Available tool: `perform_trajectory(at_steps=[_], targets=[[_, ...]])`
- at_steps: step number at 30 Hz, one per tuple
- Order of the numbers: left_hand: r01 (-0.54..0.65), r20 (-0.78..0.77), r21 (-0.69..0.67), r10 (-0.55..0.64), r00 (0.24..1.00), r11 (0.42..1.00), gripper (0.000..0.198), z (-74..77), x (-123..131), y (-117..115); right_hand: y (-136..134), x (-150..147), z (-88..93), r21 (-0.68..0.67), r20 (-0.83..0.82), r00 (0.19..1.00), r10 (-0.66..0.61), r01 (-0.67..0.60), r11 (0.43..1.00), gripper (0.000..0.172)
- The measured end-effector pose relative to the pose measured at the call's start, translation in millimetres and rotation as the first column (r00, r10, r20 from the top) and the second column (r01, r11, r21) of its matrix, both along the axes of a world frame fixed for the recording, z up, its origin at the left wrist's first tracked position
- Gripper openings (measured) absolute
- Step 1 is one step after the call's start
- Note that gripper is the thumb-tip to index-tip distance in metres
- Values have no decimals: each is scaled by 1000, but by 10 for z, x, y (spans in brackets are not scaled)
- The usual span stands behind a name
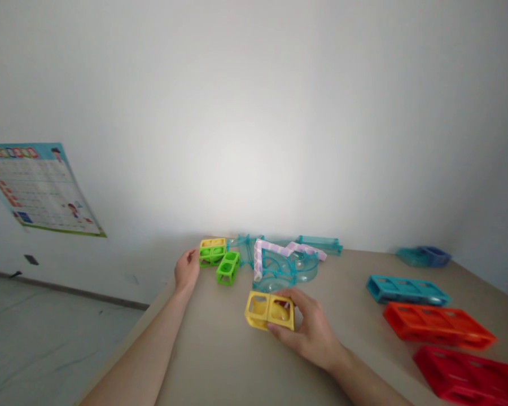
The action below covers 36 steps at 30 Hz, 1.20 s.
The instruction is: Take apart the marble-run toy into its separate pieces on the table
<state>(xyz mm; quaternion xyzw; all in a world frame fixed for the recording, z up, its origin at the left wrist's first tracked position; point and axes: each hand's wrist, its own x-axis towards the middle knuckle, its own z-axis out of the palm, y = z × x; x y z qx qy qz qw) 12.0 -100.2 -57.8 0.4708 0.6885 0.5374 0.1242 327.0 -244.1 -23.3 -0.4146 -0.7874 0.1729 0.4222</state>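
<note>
My right hand (311,330) grips a yellow two-cell toy block (260,310) with square window openings, thumb on the near side and fingers on the far side. It is held over the front middle of the table. My left hand (187,272), fingers curled, is at the left side of a green block (211,256); its fingertips are partly hidden. Another yellow block (213,243) sits directly on or behind that green one; I cannot tell which. Close by on the right lies a second green two-cell block (228,268).
Clear teal track pieces (275,268) and a lilac-and-white zigzag strip (275,247) lie near the wall. To the right are a teal block (407,290), an orange block (438,325), a red block (469,375) and a blue piece (434,256). A poster (42,189) hangs left.
</note>
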Motion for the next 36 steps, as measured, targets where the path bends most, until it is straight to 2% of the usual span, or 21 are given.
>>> perform_trajectory(at_steps=[3,7,8,10,12,13,15,18,21,25,33,36], targets=[[-20,-58,-42,18,998,999,38,31,-8,-265,-5,1,2,-26,-2,1000,21,-21,999,35],[107,-173,-50,-114,978,993,30,103,-53,-689,-10,-19,16,-37,-3,1000,30,-30,999,35],[108,-213,-28,-111,971,994,30,119,-78,-759,-11,-28,19,-35,-5,999,34,-34,999,35],[76,-346,107,-35,937,991,32,136,-141,-813,-16,-49,20,-36,-6,999,47,-47,998,35],[124,-421,171,-42,906,977,41,121,-200,-752,-22,-71,18,-39,-6,998,58,-58,998,35],[154,-406,163,-77,911,974,46,101,-222,-691,-24,-80,17,-39,-7,998,59,-60,997,34],[236,-284,66,-208,936,970,51,48,-245,-548,-26,-91,15,-34,-8,998,63,-64,997,34],[280,-178,19,-272,946,960,51,-12,-241,-389,-23,-89,15,-26,-13,998,61,-61,998,35],[319,-178,17,-311,933,947,50,-11,-224,-366,-17,-80,22,-35,-14,999,48,-49,998,35],[442,-134,-17,-440,888,897,53,16,-224,-431,-3,-77,50,-48,3,999,40,-40,998,35],[456,15,-9,-456,890,890,58,-46,-281,-378,-6,-63,34,-83,11,998,63,-62,995,35],[462,27,-12,-462,887,887,57,-52,-283,-365,-16,-57,30,-95,10,998,61,-60,994,35]])
